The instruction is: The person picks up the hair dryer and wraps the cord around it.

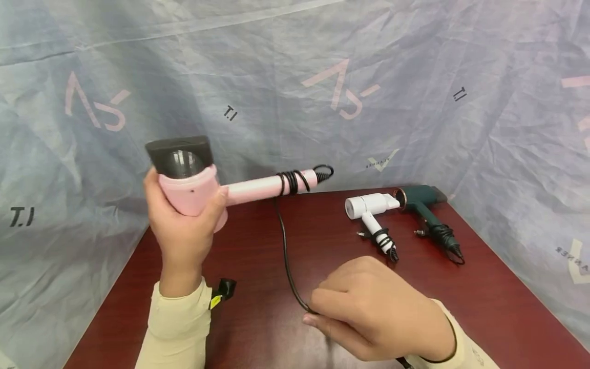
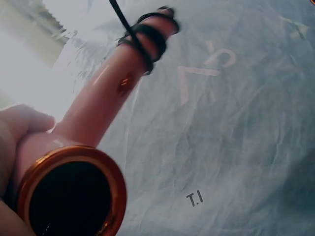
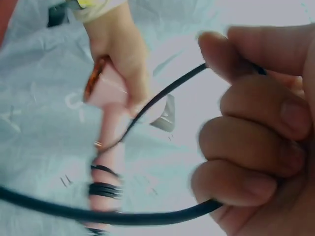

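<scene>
My left hand point(image 1: 184, 225) grips a pink hair dryer point(image 1: 251, 190) round its barrel, held up above the table. The dryer has a dark nozzle point(image 1: 182, 154), and its handle points right in the head view. In the left wrist view a copper-coloured ring point(image 2: 120, 189) edges the barrel's dark end. Black cord point(image 1: 289, 183) is wound in several turns near the handle's end, and a loose length hangs from there. My right hand point(image 1: 378, 312) pinches that loose cord point(image 3: 172, 88) between thumb and forefinger, the other fingers curled, at the front of the table.
On the dark red table point(image 1: 258, 328), a white hair dryer point(image 1: 371, 205) and a dark green hair dryer point(image 1: 426, 205) lie at the back right, cords wound on their handles. A grey printed sheet point(image 1: 276, 92) hangs behind and at the sides.
</scene>
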Tool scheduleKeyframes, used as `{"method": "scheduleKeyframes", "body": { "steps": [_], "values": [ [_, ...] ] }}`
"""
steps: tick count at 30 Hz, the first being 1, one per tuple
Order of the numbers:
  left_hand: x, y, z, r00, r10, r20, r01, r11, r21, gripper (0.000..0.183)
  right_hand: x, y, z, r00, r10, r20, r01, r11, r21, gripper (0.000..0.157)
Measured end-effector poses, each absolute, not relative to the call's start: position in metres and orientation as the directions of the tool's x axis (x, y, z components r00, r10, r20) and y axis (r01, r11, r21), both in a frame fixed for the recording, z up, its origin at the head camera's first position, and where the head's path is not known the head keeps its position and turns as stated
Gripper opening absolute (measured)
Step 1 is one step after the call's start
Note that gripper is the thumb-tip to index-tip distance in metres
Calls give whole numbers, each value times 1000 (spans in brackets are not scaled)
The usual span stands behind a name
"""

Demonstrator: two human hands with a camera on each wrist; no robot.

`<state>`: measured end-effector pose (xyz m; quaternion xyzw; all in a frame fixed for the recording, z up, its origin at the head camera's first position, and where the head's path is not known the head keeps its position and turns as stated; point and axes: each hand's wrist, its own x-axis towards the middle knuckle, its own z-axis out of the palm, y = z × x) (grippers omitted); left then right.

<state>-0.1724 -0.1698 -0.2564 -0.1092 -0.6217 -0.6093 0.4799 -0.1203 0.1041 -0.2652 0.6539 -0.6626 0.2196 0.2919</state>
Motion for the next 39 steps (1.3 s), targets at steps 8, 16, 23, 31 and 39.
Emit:
{"method": "scheduleKeyframes", "body": {
  "steps": [8,16,23,31,39],
  "values": [
    [-167,-164,-262,-582,-152,799,639,522,564,81,-137,118,-256,120,-407,906,-979,101,176,21],
    [-160,-164,-261,-592,7,806,714,468,521,82,-153,132,-255,-11,-50,999,-976,216,0,30],
    [-153,-165,-255,-608,81,790,756,363,545,83,-165,132,-253,-112,92,989,-952,277,-134,34],
    [-147,-165,-248,-579,109,808,802,253,541,81,-172,135,-255,-201,130,971,-900,368,-235,33],
    [-144,-164,-247,-536,82,840,844,76,531,78,-179,140,-260,-294,75,953,-863,408,-299,15]
  ]
}}
